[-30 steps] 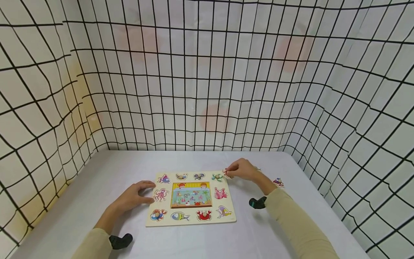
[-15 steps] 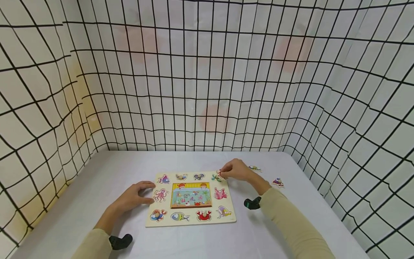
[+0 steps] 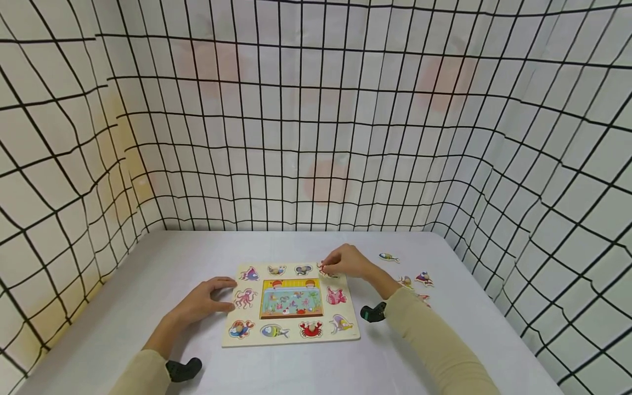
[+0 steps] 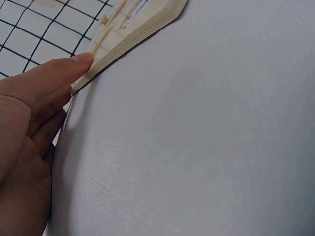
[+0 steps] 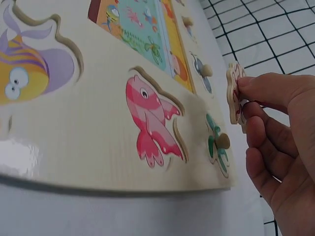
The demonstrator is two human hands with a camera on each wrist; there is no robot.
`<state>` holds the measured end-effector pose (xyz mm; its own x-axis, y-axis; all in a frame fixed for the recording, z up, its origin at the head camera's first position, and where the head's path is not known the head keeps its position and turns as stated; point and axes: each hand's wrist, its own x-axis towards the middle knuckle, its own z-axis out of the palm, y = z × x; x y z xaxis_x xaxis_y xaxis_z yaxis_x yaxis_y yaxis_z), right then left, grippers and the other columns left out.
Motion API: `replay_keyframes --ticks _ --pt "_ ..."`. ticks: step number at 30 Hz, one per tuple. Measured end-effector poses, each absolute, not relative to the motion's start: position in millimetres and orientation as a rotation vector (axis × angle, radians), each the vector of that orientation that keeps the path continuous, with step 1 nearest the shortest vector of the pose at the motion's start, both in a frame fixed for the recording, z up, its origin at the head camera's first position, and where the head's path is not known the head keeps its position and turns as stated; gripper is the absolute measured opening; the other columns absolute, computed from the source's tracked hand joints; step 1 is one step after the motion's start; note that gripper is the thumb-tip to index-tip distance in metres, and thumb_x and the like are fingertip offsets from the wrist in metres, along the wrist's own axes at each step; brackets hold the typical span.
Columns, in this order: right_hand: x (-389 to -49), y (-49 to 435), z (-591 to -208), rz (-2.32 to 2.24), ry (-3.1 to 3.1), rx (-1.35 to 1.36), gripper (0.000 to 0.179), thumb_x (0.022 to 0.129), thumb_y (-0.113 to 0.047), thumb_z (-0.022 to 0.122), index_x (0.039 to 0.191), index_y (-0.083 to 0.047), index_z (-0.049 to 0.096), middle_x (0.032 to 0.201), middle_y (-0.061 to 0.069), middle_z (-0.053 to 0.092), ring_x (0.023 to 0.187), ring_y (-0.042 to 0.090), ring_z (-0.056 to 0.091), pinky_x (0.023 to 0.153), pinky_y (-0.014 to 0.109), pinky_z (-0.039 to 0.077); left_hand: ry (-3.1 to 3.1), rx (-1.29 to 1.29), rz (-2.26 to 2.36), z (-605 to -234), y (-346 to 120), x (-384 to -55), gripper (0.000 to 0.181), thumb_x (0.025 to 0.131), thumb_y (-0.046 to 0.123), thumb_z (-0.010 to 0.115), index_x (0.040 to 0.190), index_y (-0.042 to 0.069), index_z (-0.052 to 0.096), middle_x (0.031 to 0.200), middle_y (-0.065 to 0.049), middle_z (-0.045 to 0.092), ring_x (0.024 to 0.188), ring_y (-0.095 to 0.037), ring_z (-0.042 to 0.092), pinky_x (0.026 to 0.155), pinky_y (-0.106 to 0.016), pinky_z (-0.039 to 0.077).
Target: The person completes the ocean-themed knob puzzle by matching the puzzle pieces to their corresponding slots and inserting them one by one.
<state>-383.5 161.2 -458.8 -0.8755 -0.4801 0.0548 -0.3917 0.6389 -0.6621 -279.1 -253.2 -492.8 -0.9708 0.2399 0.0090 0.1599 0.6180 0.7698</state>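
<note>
A pale wooden puzzle board (image 3: 293, 325) with sea animal pictures lies on the table. At its left edge my left hand (image 3: 202, 299) rests with fingers loosely extended, the thumb touching the board's side in the left wrist view. My right hand (image 3: 349, 261) pinches a thin puzzle piece (image 5: 233, 93) with red markings between thumb and fingers; its picture faces mostly away. The piece is held above the board's far right corner, near the green starfish piece (image 5: 216, 142). A pink fish picture (image 5: 150, 120) lies in a recess nearer me.
Loose pieces lie right of the board: a green fish (image 3: 389, 257), a purple-and-red piece (image 3: 424, 279), and others partly behind the right forearm. Knobbed pieces, including a red crab (image 3: 311, 328), sit in the board. A black wire grid (image 3: 316, 137) encloses the table's back and sides.
My right hand has moved left with the puzzle piece, from beyond the board's right corner to above it. More loose pieces show behind the arm. My left hand has stayed put.
</note>
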Motion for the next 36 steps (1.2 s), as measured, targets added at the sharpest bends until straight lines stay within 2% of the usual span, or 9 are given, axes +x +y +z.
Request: replay_keyframes --ticks 10,28,36 --pt "-383 143 -461 -1.082 2.683 -0.822 0.018 0.093 -0.028 0.079 0.102 -0.012 0.082 0.084 -0.008 0.073 0.072 0.012 0.062 0.062 0.026 0.052 2.739 0.308 1.290 -493 -252 -278 0.061 0.081 0.026 0.089 0.135 0.007 0.067 0.151 -0.020 0.050 0.147 -0.048 0.031 0.117 -0.069 0.021" --pt "-377 104 -462 -1.068 2.621 -0.889 0.013 0.093 -0.026 0.080 0.097 -0.014 0.083 0.086 -0.010 0.074 0.079 0.009 0.067 0.072 0.025 0.057 2.742 0.326 1.277 -492 -252 -278 0.061 0.082 0.027 0.089 0.135 0.006 0.067 0.150 -0.020 0.050 0.146 -0.048 0.032 0.116 -0.068 0.022" --pt "-375 87 -463 -1.082 2.586 -0.938 0.010 0.093 -0.021 0.080 0.096 -0.012 0.082 0.083 -0.010 0.074 0.072 0.009 0.069 0.065 0.024 0.057 2.736 0.328 1.269 -491 -252 -279 0.062 0.082 0.028 0.088 0.136 0.006 0.067 0.151 -0.021 0.050 0.146 -0.048 0.031 0.116 -0.068 0.022"
